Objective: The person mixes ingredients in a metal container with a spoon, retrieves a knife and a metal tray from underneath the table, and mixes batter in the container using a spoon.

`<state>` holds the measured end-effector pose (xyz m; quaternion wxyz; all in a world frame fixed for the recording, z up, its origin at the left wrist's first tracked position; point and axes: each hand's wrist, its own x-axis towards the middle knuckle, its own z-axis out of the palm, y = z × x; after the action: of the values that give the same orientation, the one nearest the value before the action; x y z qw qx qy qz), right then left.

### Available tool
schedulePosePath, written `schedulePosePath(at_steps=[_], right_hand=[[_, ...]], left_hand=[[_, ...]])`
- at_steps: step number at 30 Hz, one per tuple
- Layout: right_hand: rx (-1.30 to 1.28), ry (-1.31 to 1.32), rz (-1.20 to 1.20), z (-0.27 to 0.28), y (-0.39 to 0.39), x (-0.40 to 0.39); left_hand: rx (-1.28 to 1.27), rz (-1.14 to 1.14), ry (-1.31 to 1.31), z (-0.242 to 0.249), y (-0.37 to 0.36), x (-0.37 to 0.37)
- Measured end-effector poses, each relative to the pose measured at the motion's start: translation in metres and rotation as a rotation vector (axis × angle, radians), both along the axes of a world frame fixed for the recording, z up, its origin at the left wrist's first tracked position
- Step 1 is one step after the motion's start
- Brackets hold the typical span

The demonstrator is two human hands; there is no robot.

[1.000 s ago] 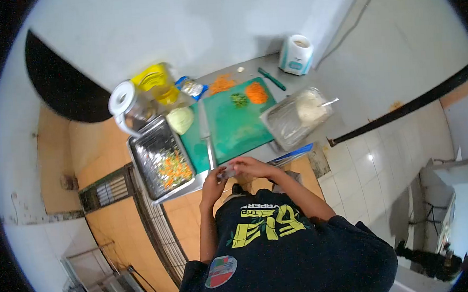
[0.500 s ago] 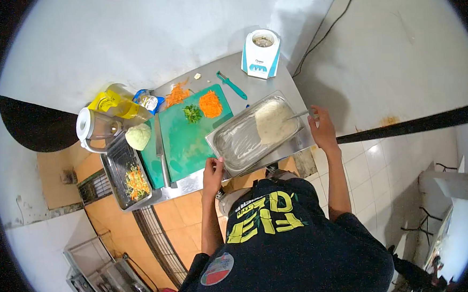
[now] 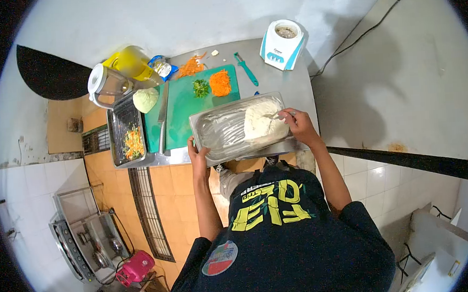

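Steel table (image 3: 289, 83); left hand (image 3: 198, 154) clamps rectangular metal pan (image 3: 196, 131) holding creamy white mixture (image 3: 257, 124); right hand (image 3: 301, 126) pinches metal utensil (image 3: 273, 116) in mixture.

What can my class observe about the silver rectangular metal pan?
The silver rectangular metal pan has rounded corners and a narrow rim. Pale mixture is heaped at its right; smears coat the left. It sits upright over the steel table, hiding a corner of the green rectangular cutting board. The left hand grips its near left corner; the right hand holds a metal utensil in the mixture.
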<state>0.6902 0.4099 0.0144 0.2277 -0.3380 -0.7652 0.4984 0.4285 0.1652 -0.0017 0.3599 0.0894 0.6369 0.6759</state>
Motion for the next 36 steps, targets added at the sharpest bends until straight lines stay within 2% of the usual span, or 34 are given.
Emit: schedulePosePath(at_steps=[1, 2, 3, 6, 9, 12, 15, 18, 21, 24, 27, 30, 33, 36], right_hand=[[0.037, 0.023, 0.031, -0.003, 0.001, -0.001], [0.077, 0.046, 0.063, -0.005, 0.003, -0.003], [0.118, 0.068, 0.094, -0.004, 0.005, -0.005], [0.131, 0.162, -0.028, -0.003, 0.012, -0.009], [0.073, 0.018, 0.053, -0.016, 0.019, -0.007], [-0.059, -0.013, 0.155, -0.012, 0.019, -0.007], [-0.211, 0.189, -0.056, -0.024, 0.026, -0.014], [-0.061, -0.001, 0.061, -0.028, 0.030, -0.014], [-0.187, -0.048, 0.234, -0.027, 0.030, -0.015], [-0.221, 0.089, 0.115, -0.023, 0.023, -0.030], [-0.044, 0.052, 0.031, -0.018, 0.021, -0.039], [-0.057, -0.123, 0.165, -0.022, 0.026, -0.017], [-0.131, 0.102, 0.090, -0.023, 0.017, -0.011], [0.030, 0.058, -0.085, -0.016, 0.017, -0.015]], left_hand=[[-0.024, 0.036, -0.030, 0.017, 0.001, 0.003], [-0.040, 0.016, 0.011, -0.006, -0.007, -0.009], [-0.042, 0.005, 0.000, -0.004, -0.010, -0.013], [-0.027, -0.033, -0.040, 0.003, -0.013, -0.018], [0.013, -0.045, -0.072, 0.011, -0.011, -0.017], [0.017, -0.019, -0.054, 0.014, -0.010, -0.017], [0.008, -0.024, -0.051, 0.015, -0.006, -0.016], [0.006, -0.016, -0.047, 0.013, -0.009, -0.018], [-0.003, -0.006, -0.036, 0.017, -0.003, -0.018], [-0.030, -0.034, -0.047, 0.027, -0.002, -0.017], [-0.017, -0.033, -0.030, 0.031, -0.002, -0.013], [0.017, -0.025, -0.022, 0.025, -0.003, -0.013], [-0.005, -0.040, -0.022, 0.026, -0.004, -0.010], [0.001, 0.013, -0.019, 0.027, -0.005, -0.004]])
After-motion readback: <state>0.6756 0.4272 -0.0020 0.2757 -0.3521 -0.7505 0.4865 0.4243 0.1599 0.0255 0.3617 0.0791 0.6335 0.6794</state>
